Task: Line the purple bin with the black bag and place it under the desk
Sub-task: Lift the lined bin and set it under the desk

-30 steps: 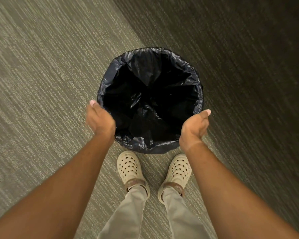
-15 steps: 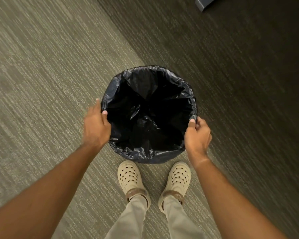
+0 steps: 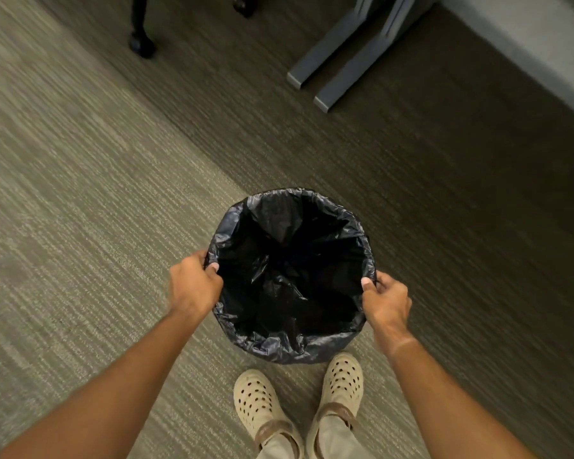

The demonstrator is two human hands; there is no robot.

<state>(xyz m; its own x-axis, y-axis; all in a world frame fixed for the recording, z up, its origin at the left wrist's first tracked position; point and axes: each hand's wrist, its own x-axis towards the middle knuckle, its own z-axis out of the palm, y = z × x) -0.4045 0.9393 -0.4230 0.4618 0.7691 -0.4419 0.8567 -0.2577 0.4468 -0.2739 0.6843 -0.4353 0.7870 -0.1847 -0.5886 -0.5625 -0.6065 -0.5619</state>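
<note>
Pinching the bag (image 3: pixel 292 283) over the bin's rim, left hand (image 3: pixel 194 286) and right hand (image 3: pixel 386 301) each grip plastic. Lifting towards the desk legs (image 3: pixel 342 66) could tug it loose.

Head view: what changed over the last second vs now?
Both hands went from resting flat against the rim to pinching it: left hand and right hand now grip the black bag over the bin edge, thumbs inside. The view tilted up, so gray desk legs and a chair caster now show ahead. Unchanged: bag lines the bin, feet behind it.
</note>
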